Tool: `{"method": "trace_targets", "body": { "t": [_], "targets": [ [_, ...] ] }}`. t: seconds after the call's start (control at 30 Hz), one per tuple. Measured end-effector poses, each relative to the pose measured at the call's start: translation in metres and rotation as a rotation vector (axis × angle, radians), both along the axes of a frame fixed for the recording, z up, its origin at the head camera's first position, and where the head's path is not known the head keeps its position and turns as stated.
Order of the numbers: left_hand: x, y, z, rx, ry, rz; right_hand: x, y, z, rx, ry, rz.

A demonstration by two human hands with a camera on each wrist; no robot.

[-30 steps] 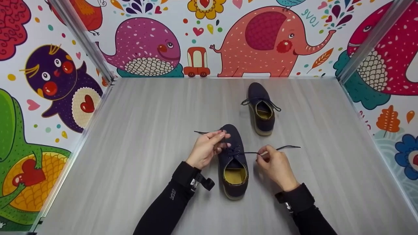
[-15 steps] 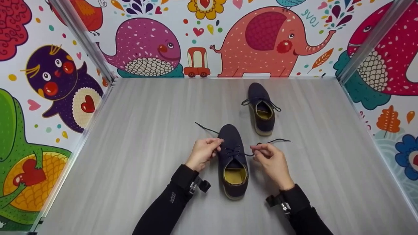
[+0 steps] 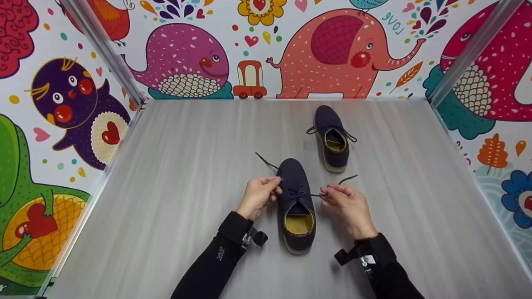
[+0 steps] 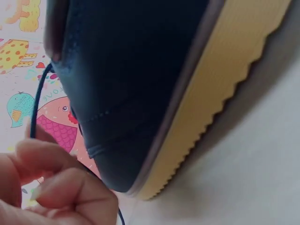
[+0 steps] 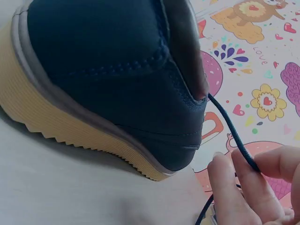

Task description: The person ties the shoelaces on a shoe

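Mid-frame, hands apart, my left hand (image 3: 257,195) pinches one lace (image 3: 266,160) of the shoe (image 3: 293,170), my right hand (image 3: 349,209) the other lace (image 5: 229,122); I'm probably tying, so crossing them is called for.

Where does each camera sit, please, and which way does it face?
Head: worn on the head, looking forward and down at the near shoe, far shoe and wall; left hand, right hand and sleeves show.
Left wrist: worn there, facing the near shoe's left side; left hand, holding the left lace, shows lower left.
Right wrist: worn there, facing the near shoe's right side; right hand, pinching the right lace, shows lower right.
Both wrist views share the near shoe, its pale sole and the wall.
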State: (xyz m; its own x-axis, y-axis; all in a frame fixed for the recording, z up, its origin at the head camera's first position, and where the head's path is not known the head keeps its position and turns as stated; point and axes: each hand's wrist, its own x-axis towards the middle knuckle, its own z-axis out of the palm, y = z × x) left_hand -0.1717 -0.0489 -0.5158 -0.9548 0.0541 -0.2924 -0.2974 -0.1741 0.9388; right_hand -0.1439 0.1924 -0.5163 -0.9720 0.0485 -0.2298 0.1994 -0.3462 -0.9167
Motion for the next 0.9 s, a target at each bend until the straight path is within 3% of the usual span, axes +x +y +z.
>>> {"method": "trace_targets", "body": {
  "t": [0.2,0.43,0.73,0.9],
  "targets": [
    [0.012,-0.001,0.005,0.063,-0.034,-0.079,0.000,0.003,-0.003,-0.046,-0.043,0.007],
    [0.022,-0.001,0.005,0.176,-0.033,-0.087,0.001,0.006,-0.008,-0.095,-0.121,0.044],
    [0.015,-0.004,0.000,0.022,-0.030,-0.058,0.002,0.008,-0.007,-0.131,-0.176,0.153],
    [0.010,0.000,-0.003,-0.006,0.004,-0.027,-0.005,0.009,0.003,-0.101,-0.150,0.067]
  ]
}}
